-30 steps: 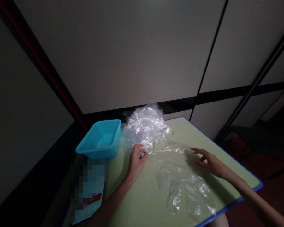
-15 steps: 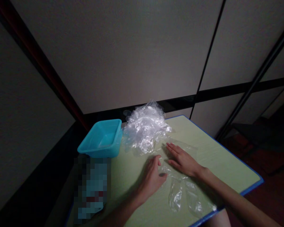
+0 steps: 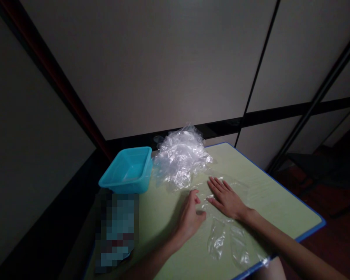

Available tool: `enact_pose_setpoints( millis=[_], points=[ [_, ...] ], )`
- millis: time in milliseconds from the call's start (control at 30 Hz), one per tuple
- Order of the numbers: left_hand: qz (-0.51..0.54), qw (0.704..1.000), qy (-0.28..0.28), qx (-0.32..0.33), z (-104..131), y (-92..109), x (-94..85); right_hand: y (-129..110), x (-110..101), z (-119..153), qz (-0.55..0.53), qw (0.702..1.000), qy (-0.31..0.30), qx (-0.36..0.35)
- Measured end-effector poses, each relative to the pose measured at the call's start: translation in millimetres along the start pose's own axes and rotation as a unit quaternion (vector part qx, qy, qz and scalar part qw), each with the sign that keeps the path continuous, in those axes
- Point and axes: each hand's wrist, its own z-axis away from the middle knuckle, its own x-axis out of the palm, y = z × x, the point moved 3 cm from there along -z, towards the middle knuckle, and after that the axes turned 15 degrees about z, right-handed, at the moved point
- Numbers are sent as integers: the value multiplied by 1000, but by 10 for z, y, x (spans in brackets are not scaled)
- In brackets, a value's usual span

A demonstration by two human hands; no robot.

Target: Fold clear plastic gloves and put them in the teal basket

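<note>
My right hand (image 3: 226,198) lies flat, fingers stretched out, on a thin clear plastic piece (image 3: 242,189) spread on the table. My left hand (image 3: 189,217) hovers at or just over the tabletop to its left, fingers curled, thumb apart, with nothing visible in it. Nearer the front edge lie crinkled clear plastic pieces (image 3: 217,239) with rounded ends, like parts of a disposable glove. Beyond both hands rises a shiny heap of clear plastic (image 3: 182,155), its edges showing similar rounded tips.
The yellow-green table (image 3: 280,206) has a blue edge. A turquoise plastic basin (image 3: 146,175) stands at the back left, beside the heap. In front of it is a pixelated pale-blue item (image 3: 119,225) that I cannot make out. Pale panels (image 3: 175,70) stand behind the table.
My right hand has flattened and spread its fingers a little more on the plastic, shifting slightly right. My left hand has hardly moved.
</note>
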Motion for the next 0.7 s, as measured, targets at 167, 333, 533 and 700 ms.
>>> enact_pose_setpoints(
  millis=[167, 333, 533, 700],
  points=[
    [-39, 999, 9, 2, 32, 68, -79, -11, -6, 11, -7, 1000, -7, 18],
    [-35, 999, 13, -16, 31, 93, -101, -12, -9, 16, -17, 1000, 1, 25],
    [76, 996, -15, -45, -129, 28, -84, -22, -31, 13, -11, 1000, -17, 23],
    [133, 983, -97, -87, -214, 14, -178, -21, -29, 17, -11, 999, -14, 27]
  ],
)
